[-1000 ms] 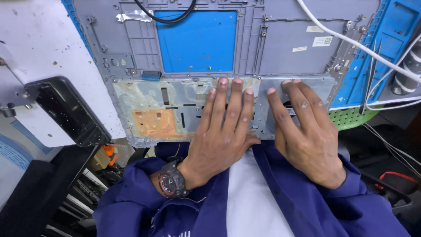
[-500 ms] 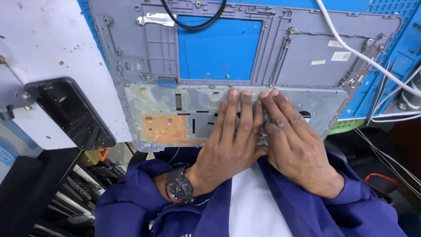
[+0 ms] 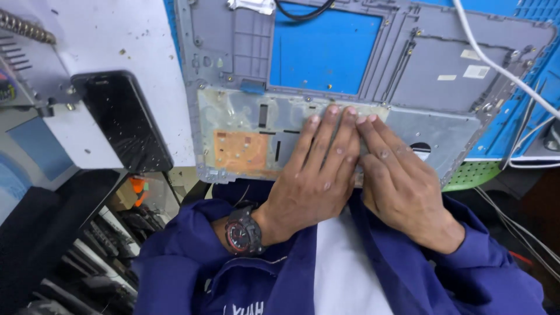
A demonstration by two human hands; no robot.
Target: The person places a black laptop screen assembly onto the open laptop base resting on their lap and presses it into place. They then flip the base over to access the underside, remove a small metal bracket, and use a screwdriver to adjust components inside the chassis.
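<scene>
Laptop chassis panel, a grey shell lying inner side up, fills the upper centre and right of the frame, over a blue mat on the tabletop. Its near strip carries a shiny foil sheet with an orange patch. It looks light and fairly stiff across the ribs but thin, likely to flex or crack if twisted; the foil seems soft and easily creased. The safest hold would probably be on the outer rim at both sides, not on the foil or the screw posts. Left hand, with a dark wristwatch, and right hand both lie flat and open on the lower centre of the panel, fingertips meeting, pressing down and gripping nothing. A dark phone rests at the upper left on a white surface, just beside the panel's left edge. A white cable crosses the panel's upper right corner and a black cable loops at the top edge; both could snag if the panel were lifted. More wires trail at the right.
</scene>
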